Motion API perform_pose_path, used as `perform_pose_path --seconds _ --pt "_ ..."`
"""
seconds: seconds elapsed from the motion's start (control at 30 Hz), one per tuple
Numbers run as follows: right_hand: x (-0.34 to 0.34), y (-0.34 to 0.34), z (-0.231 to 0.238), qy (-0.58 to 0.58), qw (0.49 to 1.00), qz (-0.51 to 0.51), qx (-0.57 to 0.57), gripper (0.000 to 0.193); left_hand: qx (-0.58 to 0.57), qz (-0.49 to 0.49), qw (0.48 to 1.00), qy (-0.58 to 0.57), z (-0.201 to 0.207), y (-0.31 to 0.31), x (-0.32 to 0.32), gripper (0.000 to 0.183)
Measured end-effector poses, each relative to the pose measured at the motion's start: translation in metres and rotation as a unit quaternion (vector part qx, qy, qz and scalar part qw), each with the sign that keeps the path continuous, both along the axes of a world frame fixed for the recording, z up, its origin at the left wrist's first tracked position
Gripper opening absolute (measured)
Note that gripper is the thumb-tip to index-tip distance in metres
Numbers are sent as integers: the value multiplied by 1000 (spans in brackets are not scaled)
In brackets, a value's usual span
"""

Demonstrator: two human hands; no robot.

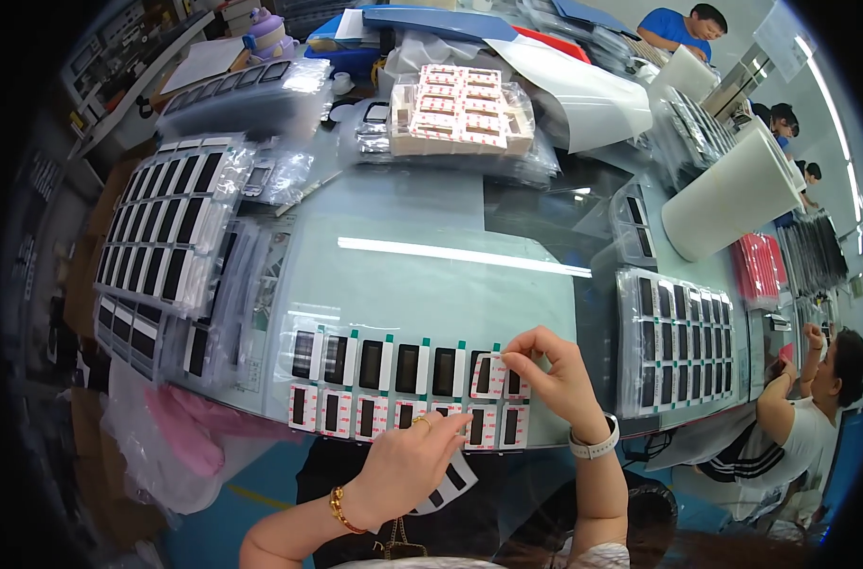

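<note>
Two rows of small parts lie along the table's near edge. In the back row are dark display panels (407, 368) with white edges and green tabs; in the front row are red-and-white adhesive frames (336, 413) with dark windows. My right hand (550, 375) pinches the edge of an adhesive frame (487, 376) over the back row's right part. My left hand (408, 469) reaches across the front row, its fingers close together and their tips against a front-row frame (477, 427). What those fingertips hold, if anything, is hidden. A white strip with dark windows (448, 488) shows below the table edge.
Stacked trays of dark panels stand left (171, 223) and right (678, 341). At the back is a pile of adhesive frames (460, 109). A large white roll (730, 194) leans at the right. A pink cloth (185, 431) hangs lower left. Several people sit rightward.
</note>
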State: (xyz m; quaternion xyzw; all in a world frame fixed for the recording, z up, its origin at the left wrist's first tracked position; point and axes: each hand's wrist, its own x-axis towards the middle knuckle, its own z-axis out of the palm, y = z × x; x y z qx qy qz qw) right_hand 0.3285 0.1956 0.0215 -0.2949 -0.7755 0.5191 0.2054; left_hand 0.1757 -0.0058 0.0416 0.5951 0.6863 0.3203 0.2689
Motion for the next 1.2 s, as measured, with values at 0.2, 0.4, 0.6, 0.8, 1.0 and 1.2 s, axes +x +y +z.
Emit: perform_pose_path --seconds 0.2,0.4,0.6,0.8,1.0,1.2 --pt "-2 -1 1 -20 1000 7 1 8 15 -16 994 110 -10 4 3 36" --pt "-3 -1 2 -25 1000 10 11 8 19 -16 991 130 -9 6 2 38" --pt "-3 -1 -1 -21 1000 9 10 9 23 -12 991 135 -7 8 0 41" --pt "-2 -1 0 -29 999 7 16 8 4 -38 978 203 -10 11 -3 48" --pt "-3 0 3 -42 999 7 12 8 17 -50 965 258 -9 12 0 50" --pt "-3 0 1 -38 999 8 12 9 -5 -79 950 301 -5 14 1 53"
